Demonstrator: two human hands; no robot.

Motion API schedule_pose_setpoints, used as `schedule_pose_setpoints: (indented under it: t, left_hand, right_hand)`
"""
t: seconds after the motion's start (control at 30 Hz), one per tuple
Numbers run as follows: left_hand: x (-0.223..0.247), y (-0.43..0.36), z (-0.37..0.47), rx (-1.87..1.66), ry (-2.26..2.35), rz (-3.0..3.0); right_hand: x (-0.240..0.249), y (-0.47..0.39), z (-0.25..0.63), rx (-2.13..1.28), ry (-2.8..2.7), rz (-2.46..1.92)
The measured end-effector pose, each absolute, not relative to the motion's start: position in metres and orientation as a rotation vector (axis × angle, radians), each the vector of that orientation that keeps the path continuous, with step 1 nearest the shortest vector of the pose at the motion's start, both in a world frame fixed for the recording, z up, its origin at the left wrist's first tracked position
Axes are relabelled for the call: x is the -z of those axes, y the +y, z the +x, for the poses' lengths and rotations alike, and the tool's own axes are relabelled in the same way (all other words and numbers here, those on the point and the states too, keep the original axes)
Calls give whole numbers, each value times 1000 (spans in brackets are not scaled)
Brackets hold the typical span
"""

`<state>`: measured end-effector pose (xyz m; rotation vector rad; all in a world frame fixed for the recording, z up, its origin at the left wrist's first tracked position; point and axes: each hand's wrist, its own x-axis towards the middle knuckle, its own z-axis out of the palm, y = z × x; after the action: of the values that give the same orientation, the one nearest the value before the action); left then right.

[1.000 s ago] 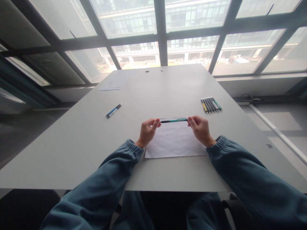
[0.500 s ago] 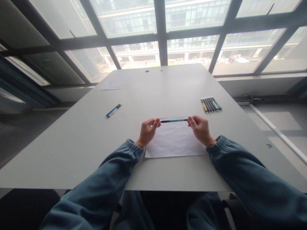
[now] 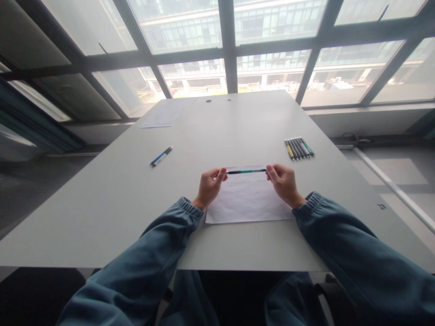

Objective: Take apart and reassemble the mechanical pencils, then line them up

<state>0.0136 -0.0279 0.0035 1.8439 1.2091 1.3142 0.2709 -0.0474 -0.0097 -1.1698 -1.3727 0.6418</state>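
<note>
A green and black pen (image 3: pixel 246 171) is stretched level between my two hands, above the far part of a white sheet of paper (image 3: pixel 249 199). My left hand (image 3: pixel 210 184) pinches its black end between thumb and fingers. At the other end, my right hand (image 3: pixel 282 182) grips it the same way. Both wrists rest close to the sides of the sheet. The tips of the pen are hidden in my fingers.
Several pens (image 3: pixel 299 148) lie in a neat row to the right, one yellow and one green among darker ones. To the left lie blue and dark pens (image 3: pixel 161 156) side by side. More paper (image 3: pixel 158 115) sits at the white table's (image 3: pixel 102 217) far left.
</note>
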Motion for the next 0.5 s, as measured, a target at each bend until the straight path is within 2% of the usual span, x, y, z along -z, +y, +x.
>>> schedule_pose_setpoints:
  t: [0.5]
  left_hand:
    - [-4,-28,14,-1292,1238,1871]
  right_hand:
    - [9,-47,271,-629,-1381,-1165]
